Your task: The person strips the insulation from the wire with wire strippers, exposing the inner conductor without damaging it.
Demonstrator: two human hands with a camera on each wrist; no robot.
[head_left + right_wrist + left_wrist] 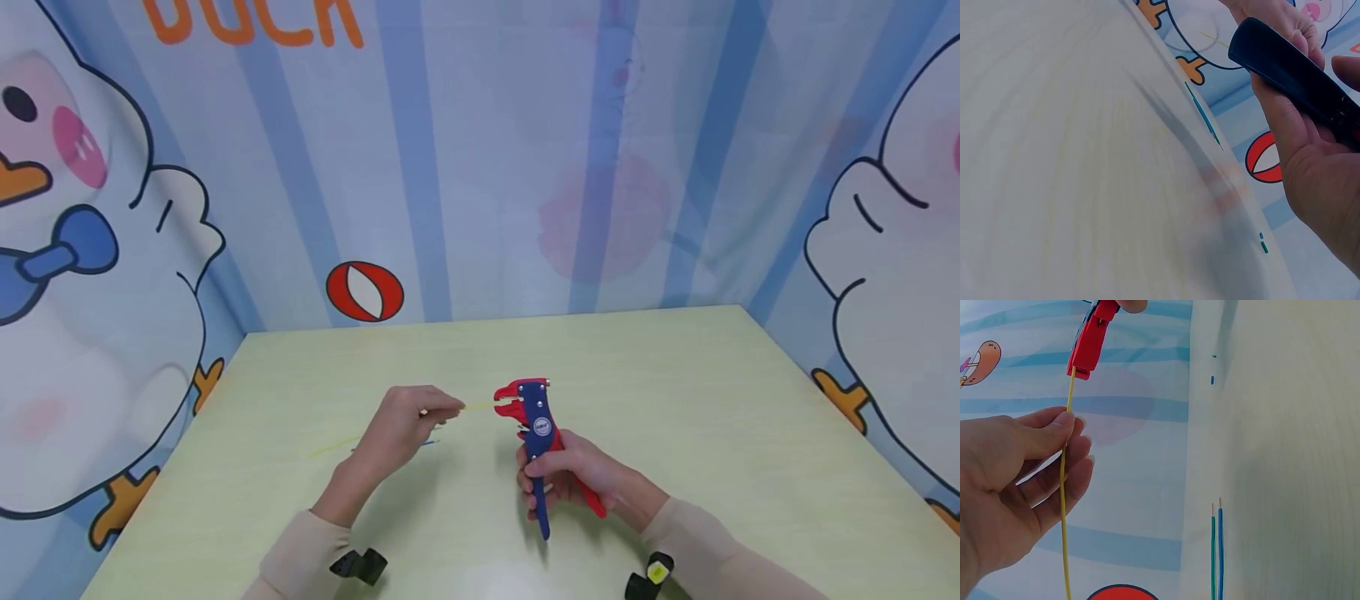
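My left hand (pixel 405 423) pinches a thin yellow wire (pixel 1065 519) between thumb and forefinger, its other fingers loosely bent. The wire's long tail trails behind the hand, and its short front end points right. My right hand (pixel 588 477) grips a wire stripper (pixel 538 421) with blue body and red jaws, one blue and one red handle. The stripper stands upright, jaws facing left, above the table. In the left wrist view, the wire's tip meets the mouth of the red jaws. The right wrist view shows the dark handle across the palm.
On the pale table (pixel 645 383) lie a green wire (pixel 1212 556) and a blue wire (pixel 1220 550) side by side, bare copper at their ends. Small blue and green insulation scraps (pixel 1264 247) lie apart from them. A printed curtain (pixel 495 167) hangs behind the table.
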